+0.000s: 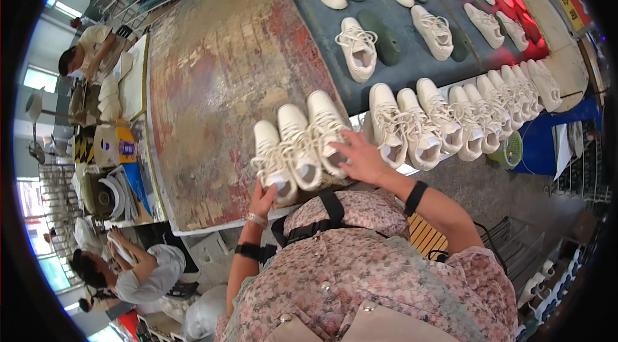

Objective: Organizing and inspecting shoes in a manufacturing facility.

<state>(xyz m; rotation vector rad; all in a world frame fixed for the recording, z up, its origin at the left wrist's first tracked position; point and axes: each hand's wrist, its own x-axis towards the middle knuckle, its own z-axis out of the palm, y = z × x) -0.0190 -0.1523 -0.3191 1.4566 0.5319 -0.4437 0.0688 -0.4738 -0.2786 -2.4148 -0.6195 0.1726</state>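
- The left hand (262, 200) grips the near end of a cream lace-up sneaker (273, 160), the leftmost of three sneakers lying side by side at the near edge of the worn reddish worktable (219, 84).
- The right hand (362, 156) lies flat with fingers spread, resting on the rightmost sneaker of the three (327, 131); it closes around nothing.
- The middle sneaker (298, 145) sits between the two, touching both.
- To the right, a long row of cream sneakers (463, 113) runs along the table's near edge.
- Farther off, a dark conveyor belt (399, 65) carries more sneakers and green shoe lasts (378, 36).
- At far left, two other people (90, 52) work at a cluttered bench.
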